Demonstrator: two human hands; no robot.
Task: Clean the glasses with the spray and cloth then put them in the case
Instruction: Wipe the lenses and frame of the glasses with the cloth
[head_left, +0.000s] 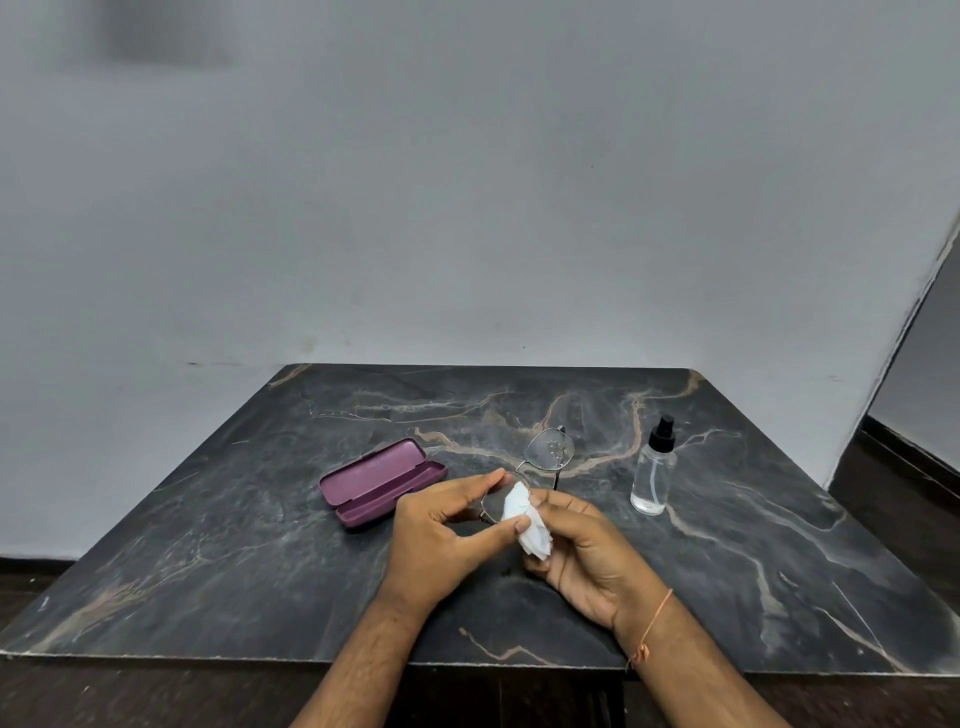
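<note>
Thin metal-framed glasses (549, 450) are held above the dark marble table (260, 545). My left hand (447, 530) pinches the rim of the nearer lens between thumb and fingers. My right hand (587, 551) holds a crumpled white cloth (524, 519) pressed against that nearer lens. The farther lens sticks up behind the hands and shows droplets on it. A purple glasses case (382, 483) lies open to the left of my hands. A clear spray bottle (653, 470) with a black nozzle stands upright to the right.
A grey wall rises directly behind the table's far edge. Dark wooden floor shows at the lower left, along the front, and at the right past the table's edge.
</note>
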